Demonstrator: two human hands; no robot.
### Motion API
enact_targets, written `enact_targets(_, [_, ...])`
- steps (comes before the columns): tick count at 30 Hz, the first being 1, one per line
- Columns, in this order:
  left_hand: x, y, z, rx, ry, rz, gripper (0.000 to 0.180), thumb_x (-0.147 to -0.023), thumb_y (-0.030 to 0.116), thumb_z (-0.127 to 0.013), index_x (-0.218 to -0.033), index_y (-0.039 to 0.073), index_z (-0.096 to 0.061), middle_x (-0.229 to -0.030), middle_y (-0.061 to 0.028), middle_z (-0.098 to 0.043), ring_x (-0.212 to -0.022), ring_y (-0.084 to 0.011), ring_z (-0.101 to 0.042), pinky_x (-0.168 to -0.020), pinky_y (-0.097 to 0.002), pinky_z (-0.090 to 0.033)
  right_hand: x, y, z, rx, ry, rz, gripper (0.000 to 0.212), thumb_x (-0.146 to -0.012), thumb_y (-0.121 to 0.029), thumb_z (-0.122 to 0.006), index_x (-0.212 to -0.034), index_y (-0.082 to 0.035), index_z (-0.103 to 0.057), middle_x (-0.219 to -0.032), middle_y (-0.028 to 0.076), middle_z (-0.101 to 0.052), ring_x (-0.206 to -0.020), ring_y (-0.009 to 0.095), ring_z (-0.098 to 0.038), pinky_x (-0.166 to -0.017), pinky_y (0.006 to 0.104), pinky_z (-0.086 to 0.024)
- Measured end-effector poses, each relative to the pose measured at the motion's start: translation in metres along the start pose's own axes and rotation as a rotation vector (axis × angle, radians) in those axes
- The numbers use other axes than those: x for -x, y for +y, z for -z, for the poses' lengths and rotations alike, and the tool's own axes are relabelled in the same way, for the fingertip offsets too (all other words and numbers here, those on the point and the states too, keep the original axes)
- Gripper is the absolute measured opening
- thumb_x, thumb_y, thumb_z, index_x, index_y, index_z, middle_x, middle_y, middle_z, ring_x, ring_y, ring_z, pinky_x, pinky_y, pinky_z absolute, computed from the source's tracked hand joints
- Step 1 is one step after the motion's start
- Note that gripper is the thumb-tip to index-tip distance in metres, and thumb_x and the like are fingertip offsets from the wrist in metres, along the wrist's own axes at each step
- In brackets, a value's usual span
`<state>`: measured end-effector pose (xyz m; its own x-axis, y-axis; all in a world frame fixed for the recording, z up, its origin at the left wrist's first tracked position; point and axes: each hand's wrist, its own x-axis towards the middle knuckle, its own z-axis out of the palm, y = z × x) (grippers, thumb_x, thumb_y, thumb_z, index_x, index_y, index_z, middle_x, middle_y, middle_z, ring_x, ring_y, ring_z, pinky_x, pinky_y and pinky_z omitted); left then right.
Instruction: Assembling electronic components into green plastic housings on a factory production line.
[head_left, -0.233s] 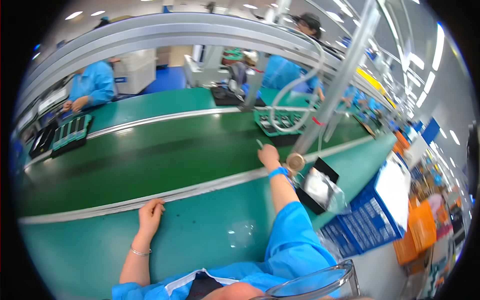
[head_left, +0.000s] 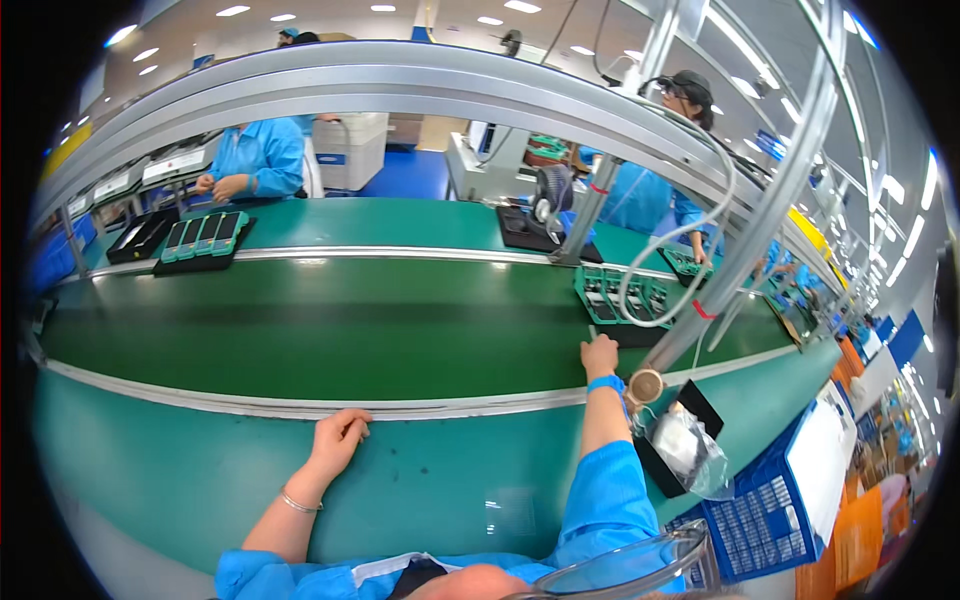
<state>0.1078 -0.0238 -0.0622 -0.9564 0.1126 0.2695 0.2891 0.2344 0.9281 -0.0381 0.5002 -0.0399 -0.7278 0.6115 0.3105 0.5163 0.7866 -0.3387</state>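
The view has been tilted and swung left; more belt [head_left: 200, 335] is shown left of the left hand's [head_left: 340, 438] fingers.

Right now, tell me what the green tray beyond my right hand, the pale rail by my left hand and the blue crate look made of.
Green tray: probably moulded plastic, satin, judging by its even colour and repeated compartments. Pale rail: likely metal, perhaps aluminium; dull-silvery, with lengthwise lines. Blue crate: looks like rigid plastic, semi-matte, with regular slots in its walls.

White ceiling lights [head_left: 521, 6] shine above a blue floor [head_left: 412, 181].
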Motion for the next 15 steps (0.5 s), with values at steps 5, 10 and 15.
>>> enact_targets(5, [0.003, 0.009, 0.003, 0.059, -0.009, 0.054, 0.016, -0.097, 0.002, -0.054, -0.102, -0.002, -0.069, -0.077, -0.0054, -0.066, -0.069, -0.0105, -0.061, -0.064, -0.0247, -0.052, -0.023, 0.006, -0.004, -0.023, -0.097, -0.156, 0.061, -0.084, -0.040, -0.076, -0.123, 0.000, -0.052, -0.122, 0.031, -0.055, -0.101, 0.044, -0.067, -0.085, 0.0475, -0.058])
enact_targets(10, [0.003, 0.009, 0.000, 0.087, -0.023, 0.083, 0.016, -0.097, 0.002, -0.054, -0.102, -0.002, -0.069, -0.077, -0.0056, -0.067, -0.070, -0.0106, -0.062, -0.064, -0.0248, -0.052, -0.022, 0.013, -0.003, 0.049, -0.108, -0.224, 0.062, -0.085, -0.044, -0.075, -0.126, -0.005, -0.048, -0.123, 0.028, -0.056, -0.103, 0.042, -0.067, -0.083, 0.0478, -0.059])
enact_targets(15, [0.010, 0.009, 0.003, 0.107, -0.016, 0.089, 0.016, -0.098, 0.002, -0.054, -0.103, -0.003, -0.068, -0.078, -0.0058, -0.067, -0.071, -0.0107, -0.063, -0.064, -0.0249, -0.052, -0.023, 0.019, -0.004, 0.046, -0.057, -0.191, 0.050, -0.089, -0.039, -0.072, -0.119, -0.004, -0.052, -0.113, 0.022, -0.065, -0.101, 0.040, -0.068, -0.082, 0.0491, -0.058])
